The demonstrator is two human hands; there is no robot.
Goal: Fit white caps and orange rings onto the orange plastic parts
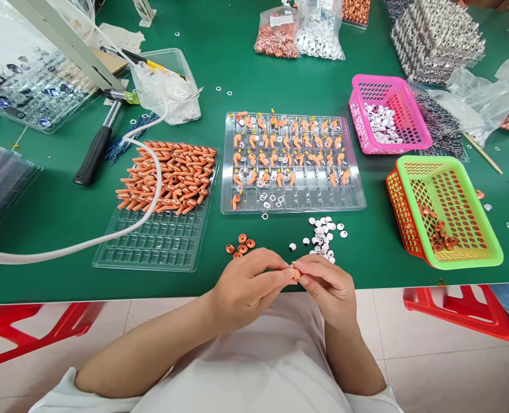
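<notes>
Between the fingertips of my left hand [249, 287] and my right hand [329, 287] is a small round orange piece [296, 273], pinched from both sides near the table's front edge. Several orange round caps [243, 248] lie just beyond my left hand. White discs with dark marks [322, 232] are scattered beyond my right hand. Farther back, a clear tray [340, 199] holds rows of curved orange parts, with white rings loose in its lower compartments. To its left, many orange tube-like parts [172, 175] are piled on another clear tray [146, 241].
A pink basket [415, 117] with white discs and a green basket [490, 241] with orange caps stand right. At left lie a hammer [94, 149] and a tub [189, 112]; a white hose [86, 244] crosses the left tray. Bags [275, 40] sit at the back.
</notes>
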